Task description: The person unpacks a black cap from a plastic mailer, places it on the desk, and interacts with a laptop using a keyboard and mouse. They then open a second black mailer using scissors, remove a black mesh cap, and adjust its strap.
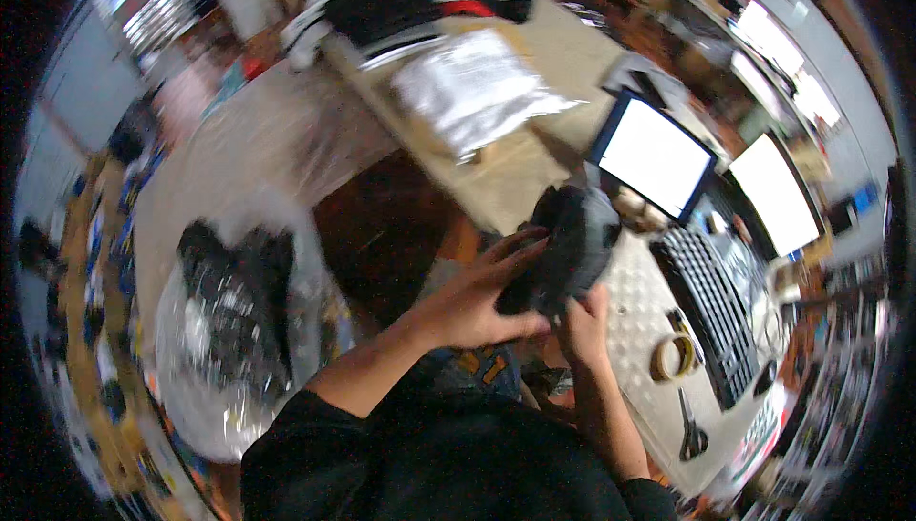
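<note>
In front of my body I hold a dark, soft-looking bundle (565, 252), blurred by motion; its kind cannot be made out, though parts of it shine like plastic wrap. My left hand (472, 303) wraps round its left side, with the thumb below and the fingers on top. Around the lower right end closes my right hand (584, 328), its fingers partly hidden by the bundle. To the left stands a large clear plastic bag (320, 263) with black things inside.
A shiny silver-white plastic package (468, 87) lies on the table ahead. On the right-hand desk are a monitor (656, 154), a black keyboard (708, 316), a tape roll (674, 357) and scissors (693, 437). Shelves (95, 330) line the left edge.
</note>
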`<state>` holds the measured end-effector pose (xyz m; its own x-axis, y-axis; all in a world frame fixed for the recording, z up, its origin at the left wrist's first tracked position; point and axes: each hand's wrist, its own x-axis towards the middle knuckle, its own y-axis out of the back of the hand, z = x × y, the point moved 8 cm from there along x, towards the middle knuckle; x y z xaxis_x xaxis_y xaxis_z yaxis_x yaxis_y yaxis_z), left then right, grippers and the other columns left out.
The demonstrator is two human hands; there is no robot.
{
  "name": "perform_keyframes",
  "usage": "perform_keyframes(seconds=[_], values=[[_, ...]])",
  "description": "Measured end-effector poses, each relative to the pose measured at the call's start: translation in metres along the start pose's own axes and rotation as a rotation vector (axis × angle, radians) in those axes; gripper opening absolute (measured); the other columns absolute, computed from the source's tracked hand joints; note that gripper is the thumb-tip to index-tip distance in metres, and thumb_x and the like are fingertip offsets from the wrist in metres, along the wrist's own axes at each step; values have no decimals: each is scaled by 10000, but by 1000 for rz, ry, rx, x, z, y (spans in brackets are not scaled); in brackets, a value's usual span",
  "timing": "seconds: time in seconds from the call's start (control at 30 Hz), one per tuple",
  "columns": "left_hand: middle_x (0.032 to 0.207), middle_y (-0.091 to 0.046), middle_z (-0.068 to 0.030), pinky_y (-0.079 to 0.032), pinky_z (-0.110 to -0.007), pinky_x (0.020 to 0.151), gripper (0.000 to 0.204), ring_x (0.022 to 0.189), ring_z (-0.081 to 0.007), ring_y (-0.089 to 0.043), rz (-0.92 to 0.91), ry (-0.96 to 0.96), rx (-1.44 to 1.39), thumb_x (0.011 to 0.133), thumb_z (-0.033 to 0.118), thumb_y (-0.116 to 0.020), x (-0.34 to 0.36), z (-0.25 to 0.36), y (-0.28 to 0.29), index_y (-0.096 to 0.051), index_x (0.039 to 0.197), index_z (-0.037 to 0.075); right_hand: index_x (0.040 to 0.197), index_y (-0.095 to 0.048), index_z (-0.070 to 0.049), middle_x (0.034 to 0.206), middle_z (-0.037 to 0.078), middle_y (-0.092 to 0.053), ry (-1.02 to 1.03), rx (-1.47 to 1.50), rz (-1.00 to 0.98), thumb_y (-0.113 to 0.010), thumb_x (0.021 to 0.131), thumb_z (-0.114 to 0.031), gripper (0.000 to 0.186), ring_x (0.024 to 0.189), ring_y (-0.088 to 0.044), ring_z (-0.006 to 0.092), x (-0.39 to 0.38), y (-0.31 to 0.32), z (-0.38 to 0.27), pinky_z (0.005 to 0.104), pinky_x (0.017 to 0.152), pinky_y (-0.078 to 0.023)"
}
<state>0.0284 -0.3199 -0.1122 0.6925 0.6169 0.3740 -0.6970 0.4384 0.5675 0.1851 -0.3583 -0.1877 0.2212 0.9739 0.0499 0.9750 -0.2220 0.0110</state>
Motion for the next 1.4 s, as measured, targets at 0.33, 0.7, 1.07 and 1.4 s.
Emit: perform_keyframes(seconds=[0.33,0.7,1.07,1.4], values=[[1253,-570,-277,-444,-463,985,472,1148,-430,-555,713,1107,1091,870,181,-620,-296,-51,278,-538,1293,-11,1182,-569,-6,1203,189,-592,517,-43,-364,-605,911,-164,316,1084,-580,305,-14,-3,-132,423,951,-455],[1101,-628,-213,-462,-435,937,346,1012,-363,-612,146,1214,933,853,195,-625,-345,-289,182,-625,1137,-2,1101,-568,-41,1149,212,-550,1242,-625,129,-634,894,-279,323,1011,-568,357,-187,128,-315,453,861,-476],[1019,-656,-176,-473,-401,903,320,932,-313,-629,-205,99,348,854,213,-631,-47,33,126,-649,1095,4,1031,-576,-35,1027,163,-565,1012,-1050,358,-618,901,-244,250,935,-573,308,-285,135,-338,410,826,-476],[913,-686,-209,-503,-461,746,341,899,-388,-658,-938,732,282,812,292,-704,-245,-172,-110,-655,985,2,967,-583,-29,916,118,-579,450,-956,836,-604,908,-212,193,866,-578,264,-338,206,-207,372,794,-476]])
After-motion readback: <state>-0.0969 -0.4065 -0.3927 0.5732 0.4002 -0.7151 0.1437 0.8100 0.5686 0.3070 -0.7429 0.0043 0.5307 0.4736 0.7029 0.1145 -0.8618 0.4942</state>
